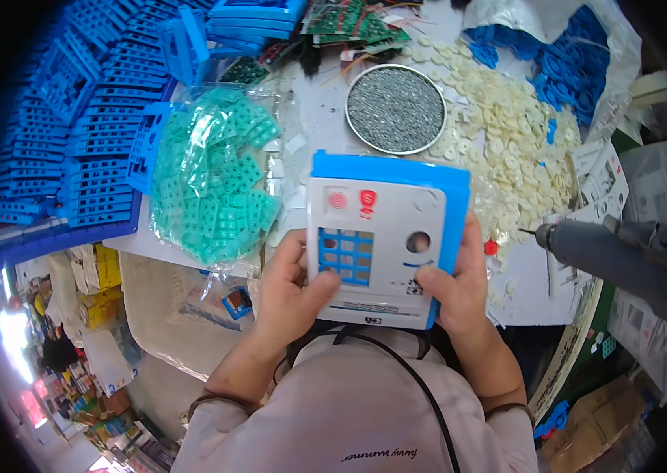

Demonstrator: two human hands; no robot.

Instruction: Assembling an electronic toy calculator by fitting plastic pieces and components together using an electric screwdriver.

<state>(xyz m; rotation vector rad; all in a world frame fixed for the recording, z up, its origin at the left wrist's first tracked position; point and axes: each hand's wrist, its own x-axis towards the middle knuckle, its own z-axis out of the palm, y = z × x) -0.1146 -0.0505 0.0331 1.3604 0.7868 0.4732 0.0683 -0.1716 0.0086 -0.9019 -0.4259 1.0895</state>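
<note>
Above the near edge of the table I hold a blue plastic housing (453, 209) with a white printed face sheet (389, 213) lying over its front. Through the sheet's cutouts show a grid of square openings in blue and a round hole. My left hand (294, 292) closes on the left edge, its thumb on the face beside the grid. My right hand (460, 296) grips the right edge, with the thumb pressing on the sheet below the round hole. The fingers behind the housing are partly hidden.
A round dish of small metal screws (395, 109) stands beyond the housing. Bagged green keypads (215, 181) and stacked blue housings (89, 126) lie left. Pale discs (507, 126) and blue parts (574, 63) spread right. A grey electric screwdriver (617, 256) points in from the right.
</note>
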